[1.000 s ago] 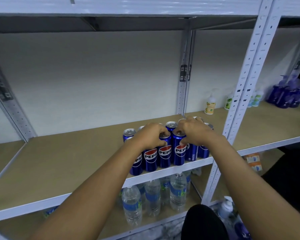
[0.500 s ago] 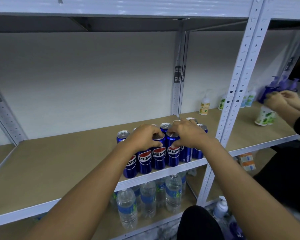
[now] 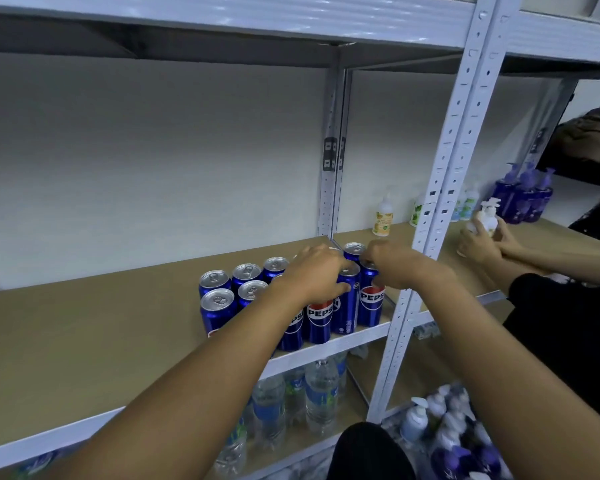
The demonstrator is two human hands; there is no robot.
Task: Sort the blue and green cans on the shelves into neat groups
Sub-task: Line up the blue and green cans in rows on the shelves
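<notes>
Several tall blue Pepsi cans (image 3: 219, 308) stand in rows near the right end of the tan middle shelf (image 3: 84, 341), up against the front lip. My left hand (image 3: 312, 275) is curled over the tops of cans in the front row, fingers wrapped around one can (image 3: 319, 320). My right hand (image 3: 395, 268) grips the top of the rightmost front can (image 3: 371, 303). No green cans are in sight. Cans under my hands are partly hidden.
A white perforated upright (image 3: 440, 209) stands just right of the cans. Beyond it another person's hands (image 3: 482, 244) hold a white pump bottle; purple bottles (image 3: 523, 199) and small lotion bottles (image 3: 383, 220) sit there. Water bottles (image 3: 319, 396) fill the shelf below.
My hands have stayed on the front cans while the view shifted left and closer. The other person's hands have lifted a white pump bottle on the right shelf.
</notes>
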